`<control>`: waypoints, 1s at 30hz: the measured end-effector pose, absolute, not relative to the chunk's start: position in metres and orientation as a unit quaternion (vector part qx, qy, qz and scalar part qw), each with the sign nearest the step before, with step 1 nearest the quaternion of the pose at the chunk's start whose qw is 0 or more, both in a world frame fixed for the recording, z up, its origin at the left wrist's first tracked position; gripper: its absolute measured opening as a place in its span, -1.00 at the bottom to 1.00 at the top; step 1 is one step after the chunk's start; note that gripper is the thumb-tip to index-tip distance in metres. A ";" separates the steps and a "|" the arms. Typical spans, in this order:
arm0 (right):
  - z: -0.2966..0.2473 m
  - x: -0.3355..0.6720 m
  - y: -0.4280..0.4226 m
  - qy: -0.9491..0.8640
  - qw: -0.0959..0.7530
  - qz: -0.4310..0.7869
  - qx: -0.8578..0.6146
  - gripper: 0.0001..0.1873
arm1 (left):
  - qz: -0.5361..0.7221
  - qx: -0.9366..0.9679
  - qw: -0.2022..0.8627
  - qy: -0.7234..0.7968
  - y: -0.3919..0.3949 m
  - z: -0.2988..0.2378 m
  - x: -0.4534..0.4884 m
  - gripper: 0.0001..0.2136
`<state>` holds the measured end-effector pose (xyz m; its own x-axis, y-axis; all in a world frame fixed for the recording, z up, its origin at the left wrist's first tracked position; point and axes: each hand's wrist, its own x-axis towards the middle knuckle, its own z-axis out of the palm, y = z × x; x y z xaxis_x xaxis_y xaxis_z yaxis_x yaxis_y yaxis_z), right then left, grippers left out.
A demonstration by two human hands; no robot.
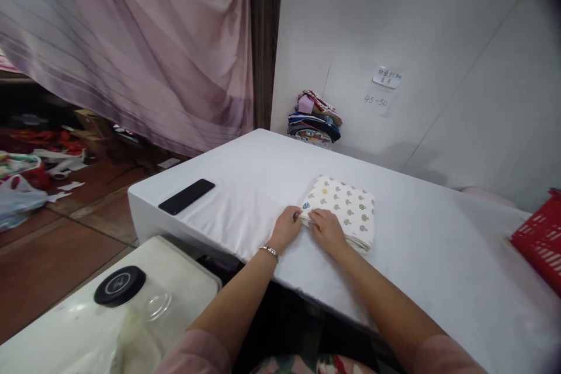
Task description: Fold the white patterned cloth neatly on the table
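- At the near edge of the folded cloth [346,205], the right hand [328,229] lies with its fingers curled down over the hem, clasping it.
- Just beside it, the left hand [287,227] brings its bent fingertips to the cloth's near left corner; whether they pinch the fabric or only touch it cannot be told.
- On the left wrist sits a slim metal bracelet [270,252].
- Cream with small grey, blue and yellow prints, the cloth lies flat as a neat square near the middle of the white table [429,257], close to the person's side.
- Well to the left on the same table lies a black phone [186,196], near the table's edge.
- At the far end against the wall stands a stack of folded clothes [314,118], with two paper notes [387,77] stuck on the wall beside it.
- By the table's right edge shows part of a red basket [541,239].
- Left of the table hangs a pink curtain [144,52].
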<state>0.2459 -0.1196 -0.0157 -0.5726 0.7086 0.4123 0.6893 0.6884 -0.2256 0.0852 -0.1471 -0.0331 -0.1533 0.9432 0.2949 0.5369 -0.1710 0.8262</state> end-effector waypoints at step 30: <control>-0.022 0.325 -0.152 -0.862 0.179 -0.035 -0.473 -0.56 | 0.443 0.567 0.258 0.645 -0.149 -0.031 0.085 -0.74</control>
<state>0.3245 -0.1523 -0.0219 -0.4880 0.8032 0.3417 0.8285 0.5495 -0.1082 0.0851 -0.1490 -0.0314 -0.2245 0.9598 0.1685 0.5017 -0.0344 0.8643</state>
